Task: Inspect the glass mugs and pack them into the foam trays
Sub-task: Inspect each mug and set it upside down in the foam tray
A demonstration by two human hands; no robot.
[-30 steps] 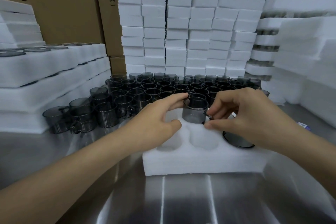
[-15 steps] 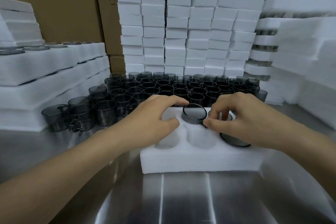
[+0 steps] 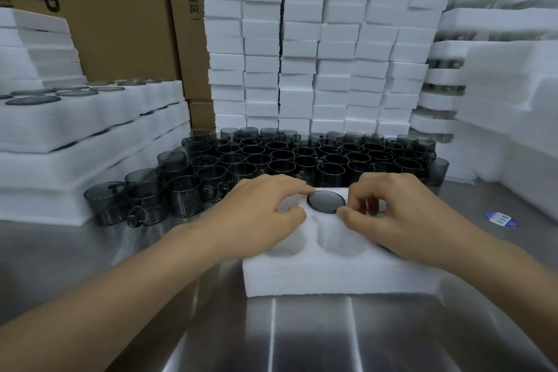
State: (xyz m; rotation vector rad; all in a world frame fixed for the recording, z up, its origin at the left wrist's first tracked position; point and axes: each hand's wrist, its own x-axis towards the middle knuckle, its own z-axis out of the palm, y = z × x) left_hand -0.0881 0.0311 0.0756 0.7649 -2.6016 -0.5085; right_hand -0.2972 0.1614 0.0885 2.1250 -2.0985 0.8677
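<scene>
Now the left hand (image 3: 259, 208) presses and the right hand (image 3: 392, 208) pinches a smoky glass mug (image 3: 326, 202) sunk in the foam tray (image 3: 332, 275); a carton (image 3: 90, 9) reads "O-P".

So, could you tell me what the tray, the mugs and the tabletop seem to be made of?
The tray looks like soft white foam, matte, with fuzzy cut edges. The mugs seem smoky grey glass, glossy and see-through. The tabletop is probably brushed stainless steel: silvery, with streaky reflections.
</scene>
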